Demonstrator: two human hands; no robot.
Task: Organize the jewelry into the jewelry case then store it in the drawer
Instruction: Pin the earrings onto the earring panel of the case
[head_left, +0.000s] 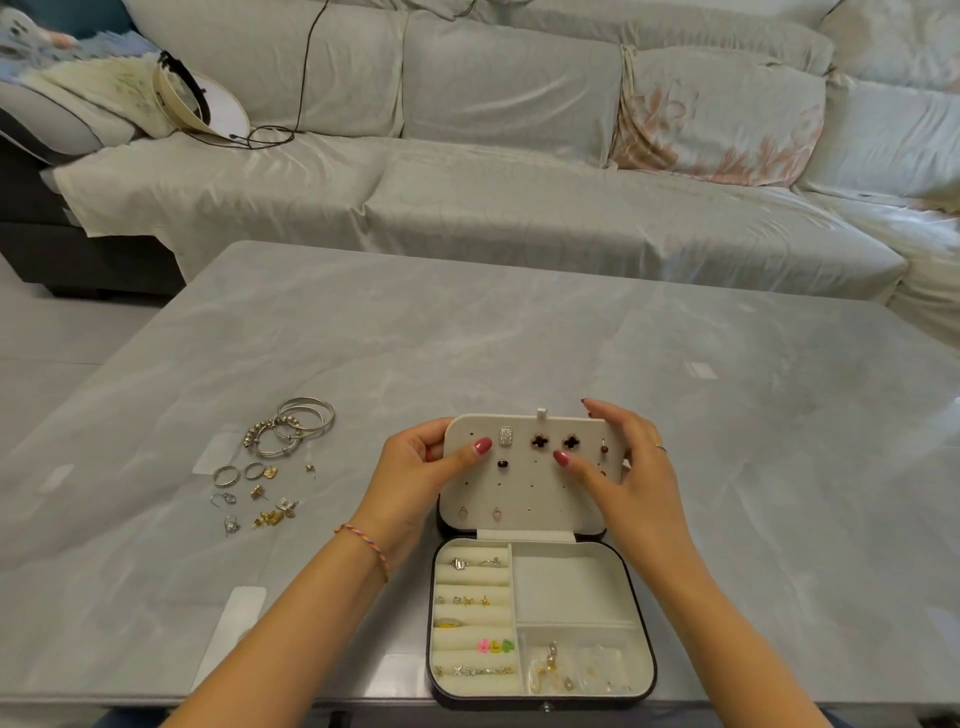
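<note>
An open jewelry case (639, 623) lies at the table's near edge, with rings and studs in its foam rolls and small pieces in its lower right compartment. Its white earring panel (524, 493) stands tilted up and carries several studs, two of them dark clovers. My left hand (415, 478) grips the panel's left edge, thumb on its face. My right hand (628, 467) holds the panel's right edge, thumb pressed near a clover stud. Loose jewelry (260, 493) lies on the table to the left: silver bangles (293, 431), rings and gold earrings.
The grey marble-look table (519, 338) stretches wide beyond the case. A sofa under a pale cover (467, 182) stands behind it, with a round hoop (192, 104) and a black cable on its left seat.
</note>
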